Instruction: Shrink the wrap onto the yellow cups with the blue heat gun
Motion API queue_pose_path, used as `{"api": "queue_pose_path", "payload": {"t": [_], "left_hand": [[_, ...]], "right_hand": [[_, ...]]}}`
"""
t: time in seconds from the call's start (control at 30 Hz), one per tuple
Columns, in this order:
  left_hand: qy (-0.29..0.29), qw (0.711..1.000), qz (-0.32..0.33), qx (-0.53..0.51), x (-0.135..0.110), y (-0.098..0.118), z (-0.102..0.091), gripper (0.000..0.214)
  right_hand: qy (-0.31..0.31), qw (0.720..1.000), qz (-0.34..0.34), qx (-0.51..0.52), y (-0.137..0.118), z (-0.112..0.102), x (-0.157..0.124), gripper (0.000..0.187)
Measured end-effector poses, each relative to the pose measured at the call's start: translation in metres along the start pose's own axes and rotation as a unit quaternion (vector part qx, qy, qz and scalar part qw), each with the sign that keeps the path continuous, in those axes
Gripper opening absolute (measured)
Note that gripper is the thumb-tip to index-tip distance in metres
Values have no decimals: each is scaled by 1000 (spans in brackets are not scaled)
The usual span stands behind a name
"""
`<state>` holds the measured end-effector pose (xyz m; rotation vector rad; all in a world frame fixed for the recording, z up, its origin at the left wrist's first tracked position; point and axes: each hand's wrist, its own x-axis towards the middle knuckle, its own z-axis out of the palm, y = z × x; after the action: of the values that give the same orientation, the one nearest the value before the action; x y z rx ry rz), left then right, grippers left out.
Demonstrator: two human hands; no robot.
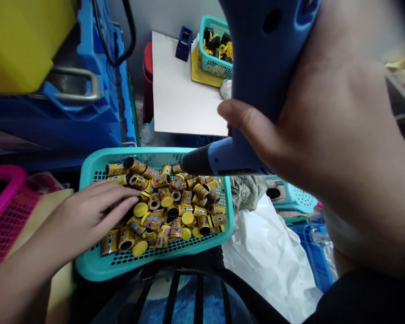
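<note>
My left hand (91, 209) reaches into the left side of a turquoise basket (230, 211), fingers stretched over a pile of small yellow printed cylinders (164, 195). Its fingertips touch the pile; thumb and forefinger tips lie near each other with a narrow gap, and nothing held shows between them. Some cylinders have flat yellow caps, others show dark open ends. Large and close to the camera, my right hand (344, 135) is wrapped round a blue pistol-shaped tool (256, 76), thumb across its body. The tool's black tip (196, 161) points left above the basket's far side.
A white board (178, 94) beyond the basket bears a tape dispenser (184, 42) and a smaller turquoise basket (216, 63) of black and yellow parts. Blue crates (87, 130) stand left. A pink basket (10, 198) is at the left edge; white plastic sheeting (270, 252) lies right.
</note>
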<state>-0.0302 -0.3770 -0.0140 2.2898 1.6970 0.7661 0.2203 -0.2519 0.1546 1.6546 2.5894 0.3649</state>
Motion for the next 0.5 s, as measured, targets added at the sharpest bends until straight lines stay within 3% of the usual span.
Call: {"api": "queue_pose_path", "payload": {"t": [0.1, 0.2, 0.37, 0.43, 0.5], "left_hand": [[-10, 1000, 9, -18, 4, 4, 0, 29], [-67, 996, 47, -35, 13, 18, 14, 29], [-192, 967, 166, -25, 44, 71, 82, 29], [-214, 956, 200, -8, 58, 86, 111, 48], [-240, 952, 191, 7, 69, 91, 127, 59]], "right_hand": [[110, 993, 19, -36, 18, 4, -5, 94], [117, 989, 20, -84, 41, 10, -15, 99], [88, 990, 15, -107, 58, 13, -28, 101], [101, 989, 35, -105, 58, 13, -28, 101], [103, 990, 59, -75, 59, 12, -27, 102]]}}
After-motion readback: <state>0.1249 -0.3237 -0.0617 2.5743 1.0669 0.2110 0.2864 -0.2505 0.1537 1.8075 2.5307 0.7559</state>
